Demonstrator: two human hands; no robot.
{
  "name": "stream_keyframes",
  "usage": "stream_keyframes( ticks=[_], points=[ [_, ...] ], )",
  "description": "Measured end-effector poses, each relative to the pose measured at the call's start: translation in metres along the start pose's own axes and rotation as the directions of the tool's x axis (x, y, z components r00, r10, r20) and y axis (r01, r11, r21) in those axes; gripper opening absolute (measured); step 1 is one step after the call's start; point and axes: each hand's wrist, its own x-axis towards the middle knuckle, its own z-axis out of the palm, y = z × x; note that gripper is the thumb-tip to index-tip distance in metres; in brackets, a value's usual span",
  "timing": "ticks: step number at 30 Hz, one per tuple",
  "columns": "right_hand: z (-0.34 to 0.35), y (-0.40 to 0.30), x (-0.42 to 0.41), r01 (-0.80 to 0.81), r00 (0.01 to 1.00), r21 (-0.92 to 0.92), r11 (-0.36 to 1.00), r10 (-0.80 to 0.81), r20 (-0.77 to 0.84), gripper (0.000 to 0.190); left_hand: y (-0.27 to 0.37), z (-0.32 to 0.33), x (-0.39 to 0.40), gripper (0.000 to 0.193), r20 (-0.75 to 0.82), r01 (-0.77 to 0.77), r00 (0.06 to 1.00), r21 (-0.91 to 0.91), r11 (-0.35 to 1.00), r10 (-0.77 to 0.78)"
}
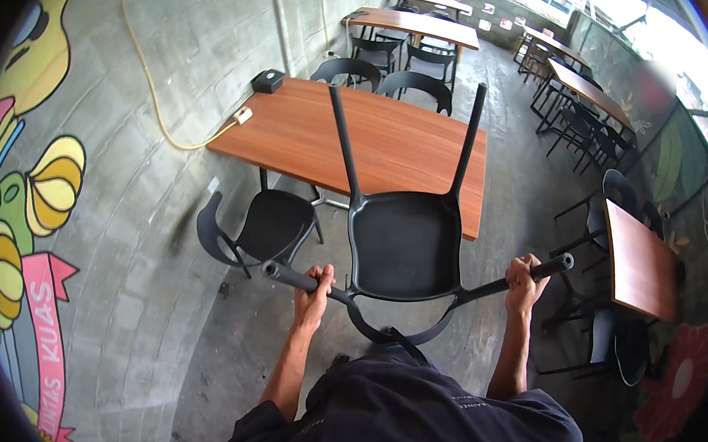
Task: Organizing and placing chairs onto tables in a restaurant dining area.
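Note:
A black plastic chair [406, 245] is held upside down before me, the underside of its seat facing up. My left hand [316, 291] grips one near leg, and my right hand [523, 280] grips the other near leg. Two far legs point away over a brown wooden table [298, 132]. The chair's curved backrest [421, 338] hangs low, close to my dark shirt. Whether the chair touches the table cannot be told.
Another black chair [274, 223] stands upright at the table's near left side, by the concrete wall. A black box [268, 80] and a socket block [242, 115] with a cable lie on the table. More tables [640, 262] with chairs stand right and beyond.

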Motion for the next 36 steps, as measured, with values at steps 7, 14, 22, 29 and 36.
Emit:
stream_keyframes(
  ticks=[7, 14, 22, 29, 36],
  points=[
    [-0.046, 0.042, 0.017, -0.001, 0.991, 0.04, 0.999, 0.006, -0.136, 0.03, -0.006, 0.049, 0.054, 0.04, 0.112, -0.011, 0.994, 0.194, 0.981, -0.011],
    [-0.057, 0.083, 0.046, -0.115, 0.988, 0.055, 0.992, 0.12, -0.098, 0.032, 0.002, 0.096, 0.137, 0.039, 0.142, -0.091, 0.989, 0.403, 0.911, 0.036],
    [-0.044, 0.146, 0.086, -0.152, 0.986, -0.119, 0.981, 0.141, -0.091, 0.034, -0.048, 0.112, 0.226, 0.033, 0.038, 0.015, 0.998, 0.54, 0.842, -0.042],
    [-0.04, 0.171, 0.125, -0.033, 0.994, -0.092, 0.995, 0.023, -0.111, 0.032, -0.055, 0.129, 0.261, 0.032, -0.007, 0.086, 0.995, 0.496, 0.864, -0.095],
    [-0.044, 0.172, 0.104, -0.137, 0.988, -0.251, 0.958, 0.115, -0.101, 0.022, -0.051, 0.104, 0.228, 0.059, -0.103, 0.2, 0.98, 0.561, 0.803, -0.173]
  ],
)
